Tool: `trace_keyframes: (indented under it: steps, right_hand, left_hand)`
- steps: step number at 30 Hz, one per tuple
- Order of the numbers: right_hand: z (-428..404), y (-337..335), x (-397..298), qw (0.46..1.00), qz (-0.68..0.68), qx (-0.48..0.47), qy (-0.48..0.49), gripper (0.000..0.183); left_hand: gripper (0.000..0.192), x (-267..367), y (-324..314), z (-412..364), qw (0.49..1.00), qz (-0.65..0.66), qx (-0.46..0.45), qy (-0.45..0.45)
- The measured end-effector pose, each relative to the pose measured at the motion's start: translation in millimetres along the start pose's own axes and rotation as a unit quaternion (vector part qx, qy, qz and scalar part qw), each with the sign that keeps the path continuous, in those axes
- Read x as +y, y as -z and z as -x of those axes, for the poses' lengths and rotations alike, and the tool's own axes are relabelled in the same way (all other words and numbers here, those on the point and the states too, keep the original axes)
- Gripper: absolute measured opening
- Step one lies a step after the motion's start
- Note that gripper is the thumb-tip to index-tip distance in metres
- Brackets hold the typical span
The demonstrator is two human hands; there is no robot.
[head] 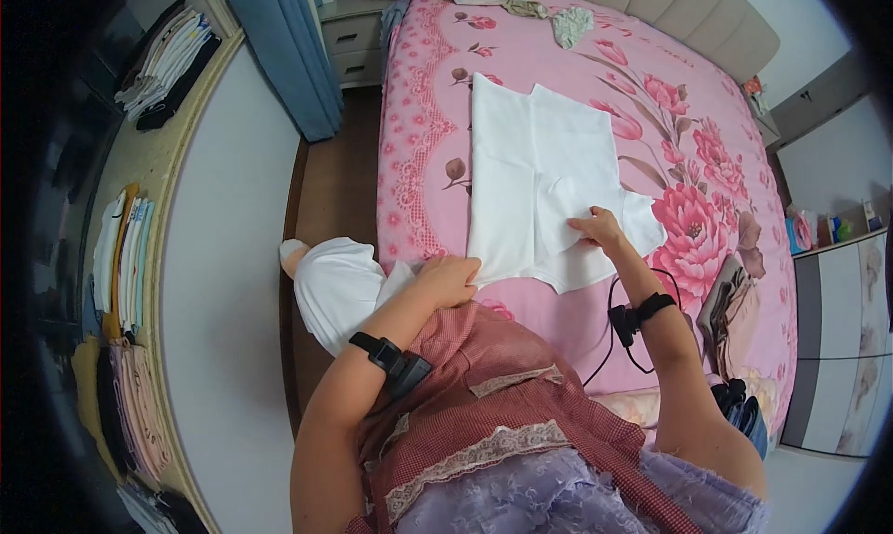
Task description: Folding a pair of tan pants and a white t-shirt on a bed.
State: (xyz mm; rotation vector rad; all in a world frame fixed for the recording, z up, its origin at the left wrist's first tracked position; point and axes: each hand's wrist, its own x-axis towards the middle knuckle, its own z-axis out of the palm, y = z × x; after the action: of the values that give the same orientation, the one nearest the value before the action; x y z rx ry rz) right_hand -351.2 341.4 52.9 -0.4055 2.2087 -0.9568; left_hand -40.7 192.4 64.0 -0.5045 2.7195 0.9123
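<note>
A white short-sleeved shirt lies spread on the bed, its left part folded inward and one sleeve resting across the middle. My left hand is at the shirt's near left corner, fingers curled around the edge; the fingertips are partly hidden. On the folded sleeve, my right hand pinches the fabric between thumb and fingers. The other sleeve sticks out to the right, beyond my right hand. Beside my left forearm, bunched white cloth hangs at the bed's edge.
The bed has a pink floral sheet. Folded trousers lie at the right, near a black cable by my right wrist. Small cloths lie near the headboard. At the left, a ledge holds folded clothes.
</note>
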Motion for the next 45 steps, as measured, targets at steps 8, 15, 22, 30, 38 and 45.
trace_keyframes:
  steps: [8, 15, 22, 30, 38, 45]
  right_hand:
    - [42, -23, -49, 0.981, -0.013, 0.092, 0.173, 0.044]
    - [30, -51, -87, 0.98, -0.037, -0.046, 0.192, 0.037]
    - [21, -64, -70, 0.951, -0.107, -0.173, 0.233, 0.038]
    - [-35, -34, -60, 0.97, 0.007, -0.033, 0.24, 0.03]
    - [-60, -28, -93, 0.949, 0.006, -0.238, 0.205, 0.042]
    - [-88, -25, -88, 0.931, 0.115, -0.3, 0.175, 0.041]
  left_hand:
    - [0.067, 1, 2, 3, 0.999, 0.046, -0.001, -0.018]
    - [0.065, 5, 4, 0, 0.999, 0.042, -0.028, 0.01]
    - [0.065, -4, -5, -2, 0.998, 0.02, 0.036, -0.044]
    - [0.063, -6, 15, -11, 0.993, 0.098, -0.038, -0.057]
    - [0.06, 26, 30, -80, 0.811, 0.506, 0.156, 0.25]
    - [0.058, 22, 13, -118, 0.796, 0.467, 0.253, 0.291]
